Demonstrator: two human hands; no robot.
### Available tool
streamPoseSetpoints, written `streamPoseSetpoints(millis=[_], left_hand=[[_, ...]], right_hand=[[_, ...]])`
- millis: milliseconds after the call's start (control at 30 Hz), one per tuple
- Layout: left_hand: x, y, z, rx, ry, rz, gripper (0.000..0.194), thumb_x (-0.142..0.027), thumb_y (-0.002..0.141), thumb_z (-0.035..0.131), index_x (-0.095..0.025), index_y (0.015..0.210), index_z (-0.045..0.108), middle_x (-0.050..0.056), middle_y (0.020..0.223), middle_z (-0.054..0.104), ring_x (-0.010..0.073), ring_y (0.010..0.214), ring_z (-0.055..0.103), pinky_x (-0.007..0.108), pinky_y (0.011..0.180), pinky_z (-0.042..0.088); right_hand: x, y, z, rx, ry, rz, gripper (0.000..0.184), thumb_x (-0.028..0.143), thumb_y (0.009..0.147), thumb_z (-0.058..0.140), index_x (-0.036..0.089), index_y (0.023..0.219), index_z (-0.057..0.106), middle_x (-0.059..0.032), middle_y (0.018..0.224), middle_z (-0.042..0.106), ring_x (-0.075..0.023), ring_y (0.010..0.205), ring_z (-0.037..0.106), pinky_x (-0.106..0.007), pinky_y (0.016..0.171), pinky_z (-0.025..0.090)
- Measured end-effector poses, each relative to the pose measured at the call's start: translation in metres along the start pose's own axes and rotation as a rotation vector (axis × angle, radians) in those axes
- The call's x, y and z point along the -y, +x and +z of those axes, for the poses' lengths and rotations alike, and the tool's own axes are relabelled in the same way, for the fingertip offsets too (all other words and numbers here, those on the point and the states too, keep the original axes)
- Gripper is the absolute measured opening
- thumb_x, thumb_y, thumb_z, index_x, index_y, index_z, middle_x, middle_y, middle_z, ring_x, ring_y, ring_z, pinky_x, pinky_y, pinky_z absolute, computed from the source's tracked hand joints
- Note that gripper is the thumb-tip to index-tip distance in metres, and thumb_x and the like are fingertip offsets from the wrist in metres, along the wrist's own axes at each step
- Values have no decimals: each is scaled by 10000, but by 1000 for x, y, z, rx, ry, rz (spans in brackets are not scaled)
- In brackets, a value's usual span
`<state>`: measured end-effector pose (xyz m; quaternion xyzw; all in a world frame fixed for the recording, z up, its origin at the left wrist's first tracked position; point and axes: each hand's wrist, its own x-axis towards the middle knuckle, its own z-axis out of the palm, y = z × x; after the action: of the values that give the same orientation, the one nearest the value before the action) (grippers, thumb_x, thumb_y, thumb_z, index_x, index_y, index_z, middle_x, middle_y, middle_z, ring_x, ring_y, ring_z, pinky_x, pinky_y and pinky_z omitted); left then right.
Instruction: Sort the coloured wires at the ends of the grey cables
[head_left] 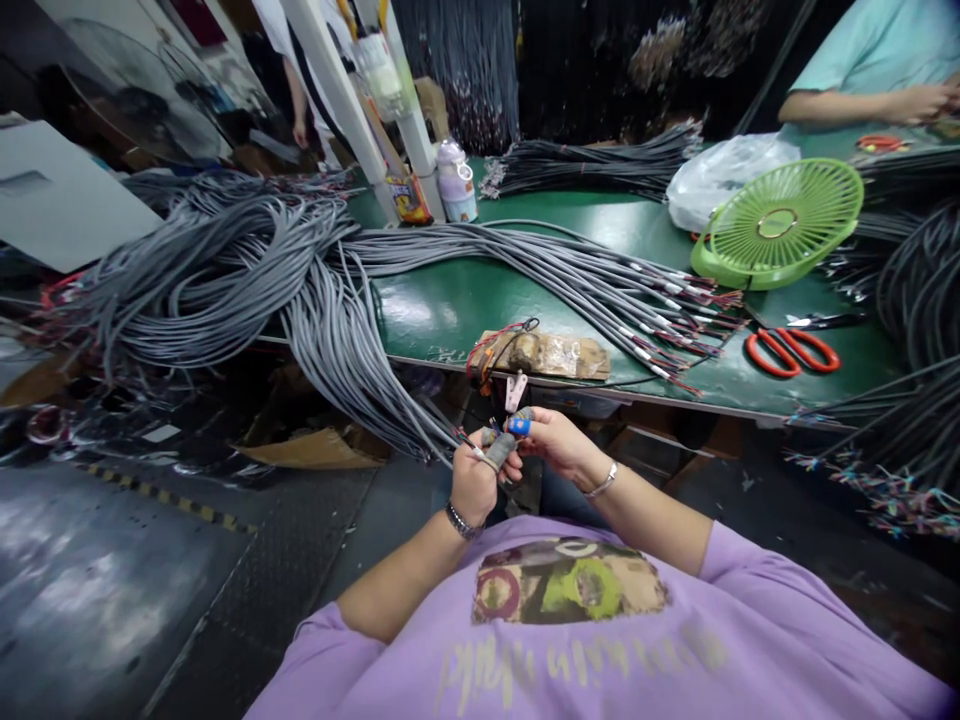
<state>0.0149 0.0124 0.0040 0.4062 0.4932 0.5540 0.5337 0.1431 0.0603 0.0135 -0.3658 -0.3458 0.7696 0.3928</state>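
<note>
My left hand (474,478) is closed around the end of a grey cable (405,420) that runs up to the big grey bundle (225,270); its fingers wear taped guards. My right hand (553,437) pinches the thin coloured wires at that cable's tip, with a blue guard on one finger. Both hands meet just below the front edge of the green table (450,310). A small pink clip (516,390) hangs right above them, under a brown taped block (547,353) with red and black wires.
Grey cables with stripped ends (675,320) fan across the table. Orange scissors (791,350), a green fan (780,225), a plastic bag (720,170) and a bottle (457,185) lie farther back. Another person's arm (862,103) rests at the top right. Dark cables (922,290) hang at right.
</note>
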Motion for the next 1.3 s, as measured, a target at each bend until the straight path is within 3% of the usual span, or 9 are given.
streamPoseSetpoints(millis=[233, 400, 533, 633, 733, 800, 1000, 1300], left_hand=[[-2, 0, 0, -79, -50, 25, 256, -373, 742, 664, -156, 657, 559, -10, 533, 628, 78, 386, 547, 173, 358, 309], [-13, 0, 5, -75, -93, 20, 249, -380, 723, 677, -152, 694, 582, -19, 530, 618, 71, 379, 538, 162, 353, 309], [-17, 2, 9, -60, -108, 20, 271, -399, 704, 690, -150, 692, 583, -13, 522, 621, 79, 377, 548, 159, 348, 305], [-17, 5, 12, -68, -110, 5, 295, -417, 697, 696, -150, 673, 572, -12, 512, 616, 77, 370, 544, 156, 346, 298], [-16, 8, 14, -78, -109, -11, 306, -428, 701, 691, -151, 670, 565, -12, 511, 615, 77, 366, 541, 157, 344, 294], [-14, 10, 15, -78, -106, -8, 297, -414, 700, 693, -152, 664, 558, -12, 512, 616, 77, 367, 541, 158, 346, 299], [-8, 14, 15, -74, -101, 7, 271, -389, 723, 678, -153, 665, 558, -18, 514, 610, 72, 362, 531, 159, 346, 294], [-4, 14, 14, -71, -58, 11, 275, -382, 742, 674, -151, 648, 557, -18, 502, 601, 68, 359, 523, 158, 348, 297]], right_hand=[[-7, -6, 4, -36, 4, -104, 296, 371, 615, 794, 140, 679, 620, 45, 534, 512, -55, 484, 405, -201, 499, 356], [1, 11, -7, -9, 226, 64, 358, 502, 776, 640, 144, 780, 624, -1, 665, 597, -76, 520, 504, -222, 535, 457], [10, 30, -13, 84, 250, 153, 362, 506, 834, 570, 151, 866, 636, -22, 726, 630, -95, 556, 546, -233, 539, 471], [9, 38, -11, 91, 175, 32, 329, 478, 748, 685, 158, 789, 620, 6, 647, 600, -78, 497, 472, -217, 503, 422], [4, 39, -8, -109, -6, -217, 411, 538, 664, 730, 159, 640, 574, 32, 524, 521, -66, 451, 378, -202, 450, 329], [2, 39, -6, -198, -89, -304, 462, 609, 677, 678, 159, 623, 584, 14, 527, 532, -77, 467, 398, -210, 455, 327], [1, 46, 0, -16, 234, -81, 511, 665, 737, 584, 158, 729, 638, -24, 615, 587, -118, 532, 513, -244, 510, 434], [2, 48, 9, -72, 426, -43, 468, 612, 728, 639, 144, 712, 627, 3, 563, 560, -105, 477, 497, -238, 471, 425]])
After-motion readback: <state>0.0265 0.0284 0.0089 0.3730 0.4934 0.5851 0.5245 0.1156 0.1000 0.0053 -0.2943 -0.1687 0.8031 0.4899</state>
